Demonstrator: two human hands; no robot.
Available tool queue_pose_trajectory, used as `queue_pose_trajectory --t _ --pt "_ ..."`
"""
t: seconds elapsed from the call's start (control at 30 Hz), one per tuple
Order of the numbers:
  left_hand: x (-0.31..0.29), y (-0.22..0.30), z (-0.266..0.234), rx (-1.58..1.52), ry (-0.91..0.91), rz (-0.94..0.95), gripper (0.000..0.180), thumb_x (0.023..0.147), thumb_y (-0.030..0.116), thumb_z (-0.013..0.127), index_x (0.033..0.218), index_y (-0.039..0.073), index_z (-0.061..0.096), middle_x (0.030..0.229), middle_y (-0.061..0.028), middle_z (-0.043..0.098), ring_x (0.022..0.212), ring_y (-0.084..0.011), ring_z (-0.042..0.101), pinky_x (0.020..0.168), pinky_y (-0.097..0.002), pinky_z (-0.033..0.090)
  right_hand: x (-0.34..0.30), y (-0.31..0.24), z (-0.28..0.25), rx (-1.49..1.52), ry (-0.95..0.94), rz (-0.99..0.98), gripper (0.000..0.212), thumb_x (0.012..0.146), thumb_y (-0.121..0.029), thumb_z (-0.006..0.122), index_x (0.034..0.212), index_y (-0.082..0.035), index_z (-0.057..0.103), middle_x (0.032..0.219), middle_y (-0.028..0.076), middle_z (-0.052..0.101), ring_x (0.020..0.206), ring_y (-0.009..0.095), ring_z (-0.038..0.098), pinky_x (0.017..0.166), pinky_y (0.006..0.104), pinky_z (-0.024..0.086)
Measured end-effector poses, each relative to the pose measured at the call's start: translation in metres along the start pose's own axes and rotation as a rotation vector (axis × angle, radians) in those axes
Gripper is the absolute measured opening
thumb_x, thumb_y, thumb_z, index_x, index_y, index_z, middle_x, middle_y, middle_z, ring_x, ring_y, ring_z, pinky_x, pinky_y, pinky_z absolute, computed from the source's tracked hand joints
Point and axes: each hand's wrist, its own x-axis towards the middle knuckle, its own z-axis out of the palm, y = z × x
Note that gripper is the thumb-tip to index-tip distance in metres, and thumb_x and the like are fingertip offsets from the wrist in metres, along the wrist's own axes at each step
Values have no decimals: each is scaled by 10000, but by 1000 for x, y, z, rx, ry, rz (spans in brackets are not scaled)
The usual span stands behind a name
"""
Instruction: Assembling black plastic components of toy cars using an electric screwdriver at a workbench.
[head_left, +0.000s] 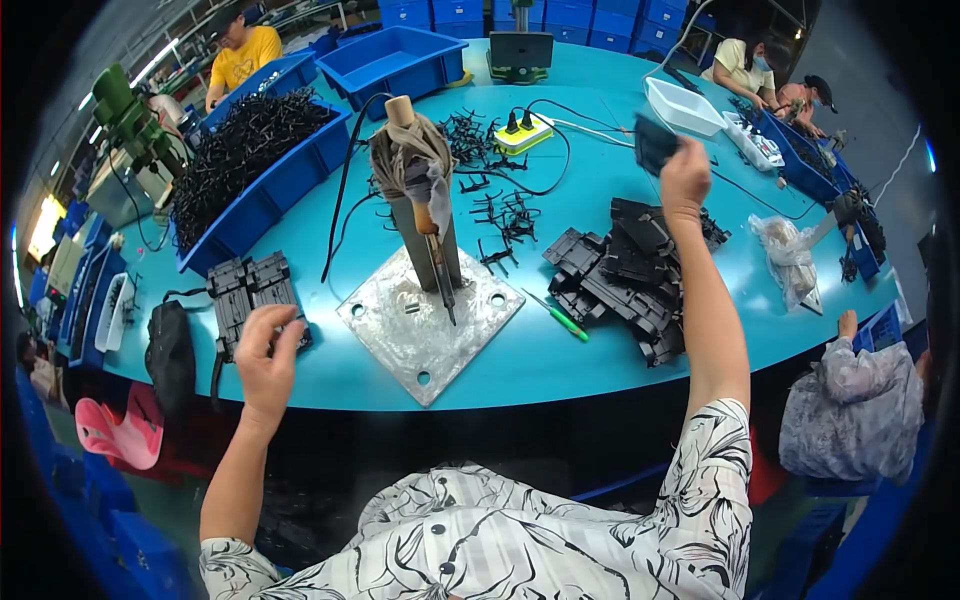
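We see the right hand (684, 180) raised over the far part of the teal tabletop (560, 360), its fingers clenched around a dark plastic part (655, 142). The hand covers the lower half of this part, so we cannot make out its exact shape. Below the right forearm, near the right front edge, lies a pile of black plastic housings (625, 275), partly hidden by the arm.

The left hand (266, 362) is at the front left edge, fingers loosely curled and touching the near end of a stack of black ribbed parts (250, 290). It seems to pinch one of them, but the fingers cover the contact.

In the middle stands a metal post with a cloth-wrapped top (415, 185) on a square steel base plate (430, 320). A green screwdriver (558, 317) lies just beside the plate. At the left edge, a blue bin of black clips (250, 150) is full.
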Motion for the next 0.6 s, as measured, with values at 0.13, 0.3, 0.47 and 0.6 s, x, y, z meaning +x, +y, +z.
queue_pose_trajectory --t 0.13,0.3,0.47,0.6 --pt "-21 34 15 -189 -259 78 133 786 -47 645 919 -39 655 861 -114 648 744 -167 607 665 -257 473 32 -46 -54 629 8 677 116 899 -68 495 930 8 577 645 67 590 482 156 571 481 290 503" --pt "-49 54 50 -434 -538 49 171 815 -4 660 985 -25 662 901 -113 668 789 -165 629 705 -268 492 10 -91 -120 872 -443 943 76 882 -93 551 900 -20 555 653 4 514 493 108 500 449 272 471" --pt "-57 94 90 -1071 -739 -493 445 907 113 600 1312 1 453 1165 -117 593 1045 -176 585 821 -298 506 -47 -161 -164 831 -705 1174 68 878 -99 564 898 -35 558 666 -11 502 534 95 514 465 281 469" --pt "-65 111 100 -1333 -895 -744 420 904 162 624 1259 -21 495 1081 -104 618 893 -149 614 710 -288 530 -100 -176 -180 911 -946 1331 70 885 -66 532 929 -16 552 712 35 531 557 132 558 506 339 522"
